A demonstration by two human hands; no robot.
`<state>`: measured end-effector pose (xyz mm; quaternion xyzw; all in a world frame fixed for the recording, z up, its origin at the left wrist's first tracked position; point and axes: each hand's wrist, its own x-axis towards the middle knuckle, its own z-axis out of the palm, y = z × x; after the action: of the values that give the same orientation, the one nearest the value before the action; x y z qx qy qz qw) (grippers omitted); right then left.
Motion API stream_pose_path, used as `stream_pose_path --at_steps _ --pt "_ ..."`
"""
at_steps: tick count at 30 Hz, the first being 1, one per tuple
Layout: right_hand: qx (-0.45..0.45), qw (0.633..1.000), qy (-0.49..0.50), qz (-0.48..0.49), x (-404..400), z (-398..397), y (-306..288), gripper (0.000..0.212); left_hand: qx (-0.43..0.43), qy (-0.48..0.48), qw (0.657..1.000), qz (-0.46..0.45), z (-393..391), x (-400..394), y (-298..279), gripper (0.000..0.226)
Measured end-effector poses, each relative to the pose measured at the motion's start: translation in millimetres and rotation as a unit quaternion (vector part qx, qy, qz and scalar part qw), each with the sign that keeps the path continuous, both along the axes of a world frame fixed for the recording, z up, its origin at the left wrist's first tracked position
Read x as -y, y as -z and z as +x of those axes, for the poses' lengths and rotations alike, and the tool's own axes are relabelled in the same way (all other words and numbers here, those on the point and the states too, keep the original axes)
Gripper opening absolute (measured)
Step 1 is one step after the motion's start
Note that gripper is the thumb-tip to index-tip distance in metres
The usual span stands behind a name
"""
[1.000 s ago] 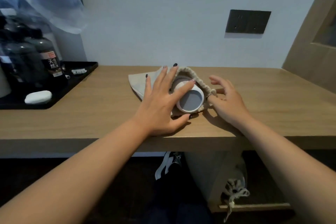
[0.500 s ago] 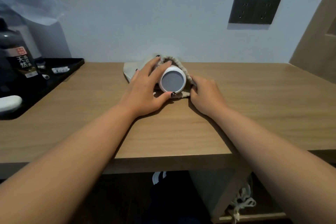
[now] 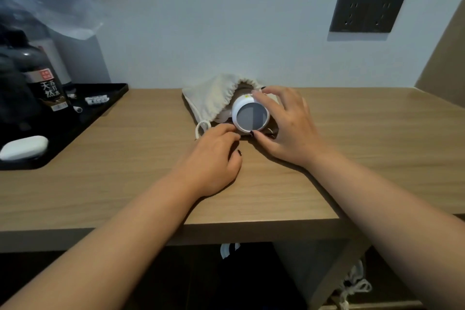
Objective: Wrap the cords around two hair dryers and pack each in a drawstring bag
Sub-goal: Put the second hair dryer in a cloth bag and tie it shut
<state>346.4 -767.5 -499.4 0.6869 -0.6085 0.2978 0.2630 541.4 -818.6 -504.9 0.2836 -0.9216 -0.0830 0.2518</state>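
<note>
- Tray [image 3: 110, 102] sits far left on the desk [image 3: 352, 158], black, its right edge angling toward the wall; open wood between it and the bag.
- On the tray: a dark bottle [image 3: 49, 85] with a label, a white oval case [image 3: 24, 147] near the front corner, small packets further back.
- Clear plastic [image 3: 45, 0] hangs at top left above the bottle.
- Bag [image 3: 214, 94], cream cloth, lies mid-desk close to the wall, its gathered mouth facing the camera.
- Cord [image 3: 201, 127] loops out at the bag's lower left.
- Left hand [image 3: 214, 158] rests on the desk just in front of the bag, fingers curled, tips at the bag's lower rim near that loop; whether it actually pinches cloth, I cannot tell.
- Dryer [image 3: 251, 116], white with a round grey end, pokes out of the bag's mouth, mostly inside.
- Right hand [image 3: 289, 123] grips the dryer's end, fingers over the top, thumb beneath.
- Right of the hands, bare wood runs to the desk's right end; front edge is close below the wrists.
- Socket plate [image 3: 367, 12], dark, sits on the pale wall upper right.
- Wooden panel [image 3: 445, 65] closes the right side.
- Under the desk at lower right, white cords [image 3: 354, 287] dangle in shadow.
</note>
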Motion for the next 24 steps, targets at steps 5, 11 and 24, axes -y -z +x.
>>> stream_pose_path --at_steps 5,11,24 --pt "-0.029 0.999 0.031 -0.010 6 1 1 0.069 0.084 -0.017 0.996 0.039 -4 5 -3 0.062" --pt "-0.037 0.997 0.060 -0.006 21 5 -2 0.070 0.118 -0.018 0.992 0.042 -6 6 -9 0.068" --pt "-0.066 0.995 0.076 0.008 65 10 -1 0.049 0.009 -0.042 0.999 -0.026 -8 3 -10 0.036"
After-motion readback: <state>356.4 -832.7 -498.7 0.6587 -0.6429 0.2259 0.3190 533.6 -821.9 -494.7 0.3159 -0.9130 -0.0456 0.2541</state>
